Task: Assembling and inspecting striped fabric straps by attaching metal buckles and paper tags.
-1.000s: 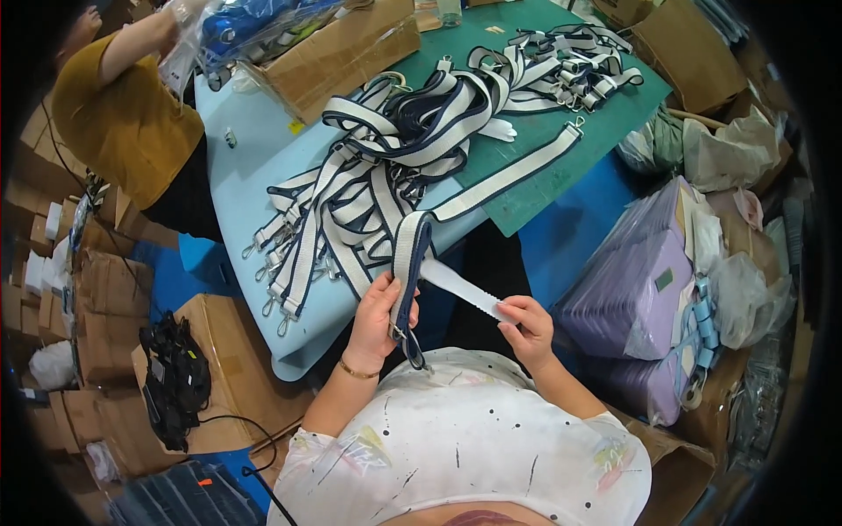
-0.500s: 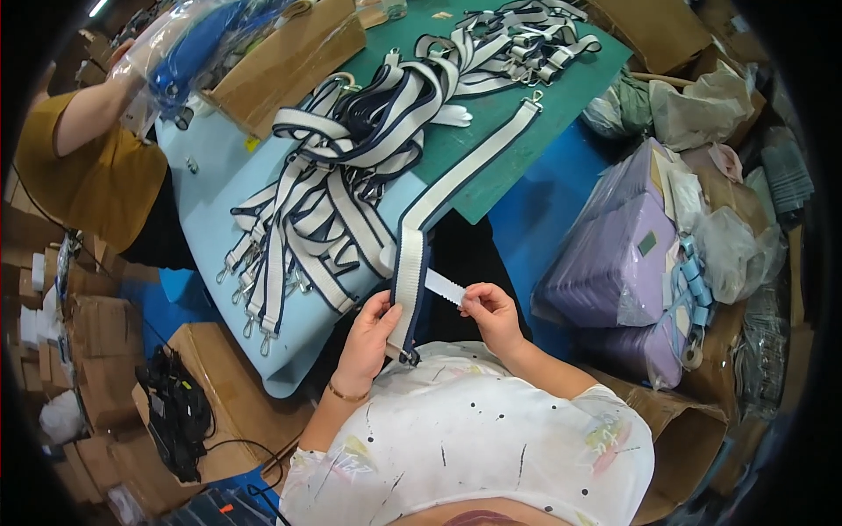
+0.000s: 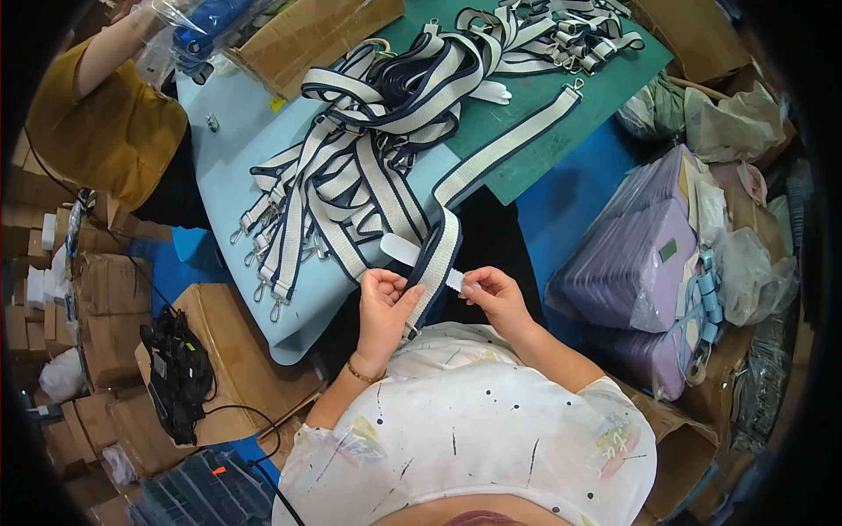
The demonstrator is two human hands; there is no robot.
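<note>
A white webbing strap with navy edges point(image 3: 509, 145) runs from a metal clip on the green table top down to my lap. My left hand point(image 3: 384, 316) is closed on its near part, thumb on top. Behind the strap passes a white strip point(image 3: 400, 249), its rounded end showing on the left and its toothed end on the right. That toothed end is pinched between the thumb and fingers of my right hand point(image 3: 498, 298). A heap of similar straps point(image 3: 386, 167) with metal clips lies just beyond my hands.
The pale blue table point(image 3: 228, 167) adjoins the green table top point(image 3: 539, 158). At the far left stands a co-worker in a mustard top point(image 3: 105, 131). Purple wrapped panels point(image 3: 623, 245) are stacked on the right; cardboard boxes point(image 3: 237, 351) and a black cable bundle point(image 3: 178, 377) stand at left.
The near part of the strap has tilted to the right, and the strip's rounded end now shows more on its left. Both hands keep their hold. The whole view has shifted slightly.
</note>
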